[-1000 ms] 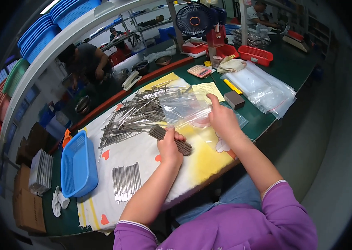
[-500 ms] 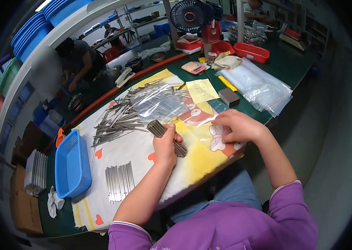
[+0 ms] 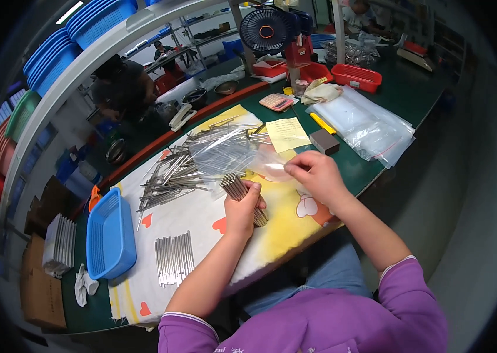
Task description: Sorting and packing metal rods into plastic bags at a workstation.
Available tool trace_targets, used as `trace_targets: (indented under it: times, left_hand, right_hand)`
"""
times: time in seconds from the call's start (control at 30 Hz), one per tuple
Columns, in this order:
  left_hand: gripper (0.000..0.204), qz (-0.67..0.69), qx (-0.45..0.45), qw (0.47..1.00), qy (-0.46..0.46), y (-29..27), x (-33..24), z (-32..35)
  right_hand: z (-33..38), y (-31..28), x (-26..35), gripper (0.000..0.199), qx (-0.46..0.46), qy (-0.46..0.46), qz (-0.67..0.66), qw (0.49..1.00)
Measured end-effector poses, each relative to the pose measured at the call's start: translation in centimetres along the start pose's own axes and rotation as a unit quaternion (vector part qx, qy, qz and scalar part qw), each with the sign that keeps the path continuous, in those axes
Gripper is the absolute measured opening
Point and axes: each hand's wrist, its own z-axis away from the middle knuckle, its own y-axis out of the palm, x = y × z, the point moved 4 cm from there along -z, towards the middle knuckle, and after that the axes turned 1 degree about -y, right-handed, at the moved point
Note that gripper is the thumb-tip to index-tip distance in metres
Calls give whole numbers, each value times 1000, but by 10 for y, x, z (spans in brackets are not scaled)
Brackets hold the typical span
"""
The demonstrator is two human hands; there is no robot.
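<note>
A bundle of thin metal rods (image 3: 234, 186) is gripped in my left hand (image 3: 241, 213), tilted, with its upper ends above my fist and its lower ends near the cloth. My right hand (image 3: 318, 179) pinches the edge of a clear plastic bag (image 3: 271, 166) between thumb and fingers. Left of that, clear plastic film (image 3: 220, 154) lies over a loose pile of metal rods (image 3: 169, 179); whether it is a separate bag I cannot tell. A neat row of rods (image 3: 174, 259) rests on the patterned cloth (image 3: 201, 235), left of my left forearm.
A blue basket (image 3: 102, 235) stands at the left edge. Beyond the cloth are a yellow paper note (image 3: 287, 134), a dark block (image 3: 324, 142), a yellow cutter (image 3: 322, 123), a calculator (image 3: 276, 102) and flat clear bags (image 3: 366, 126). Another person (image 3: 122, 88) works across the bench.
My right hand has moved left and forward from the cloth's right side, raising the clear bag's edge toward the rod bundle. My left hand keeps its hold on the bundle, nearly in place.
</note>
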Motion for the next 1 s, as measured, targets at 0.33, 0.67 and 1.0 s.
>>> trace_targets:
  times: [0.33, 0.67, 1.0]
  left_hand:
    - [14, 6, 25, 1000, 8, 5, -1, -1]
    - [15, 4, 27, 1000, 0, 0, 0, -4]
    - [15, -31, 26, 999, -3, 5, -3, 0]
  right_hand:
    - [4, 47, 2, 13, 25, 11, -36, 999]
    - [6, 44, 14, 15, 128, 52, -55, 989]
    - [-2, 40, 16, 17, 136, 76, -21, 988]
